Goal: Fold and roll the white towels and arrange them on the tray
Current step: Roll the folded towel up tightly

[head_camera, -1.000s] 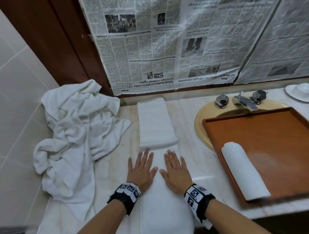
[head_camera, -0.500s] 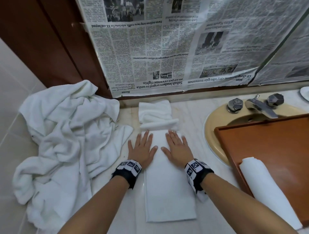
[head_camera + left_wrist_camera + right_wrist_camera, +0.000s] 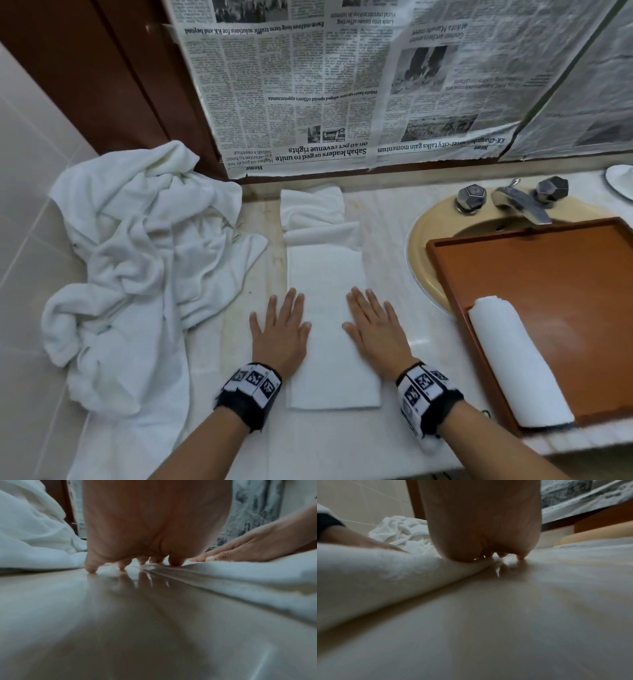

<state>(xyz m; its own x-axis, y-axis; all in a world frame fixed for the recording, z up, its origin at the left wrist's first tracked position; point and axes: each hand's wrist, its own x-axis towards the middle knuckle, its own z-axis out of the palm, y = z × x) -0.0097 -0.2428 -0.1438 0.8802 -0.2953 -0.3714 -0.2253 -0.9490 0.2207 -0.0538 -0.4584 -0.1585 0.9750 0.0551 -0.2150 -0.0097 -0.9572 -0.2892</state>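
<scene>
Head: both hands (image 3: 329, 329) flat on folded towel (image 3: 329, 291) edges.

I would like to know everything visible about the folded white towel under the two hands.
The folded towel is white terry cloth, folded into a long narrow strip lying flat on the marble counter. Its far end is bunched and partly rolled near the wall. The left hand and right hand press flat on its long edges, fingers straight. It lies between the crumpled towel pile and the sink.

upside-down newspaper (image 3: 342, 85), "Sabah leaders urged to unite", apparently "revenue rights"
</scene>
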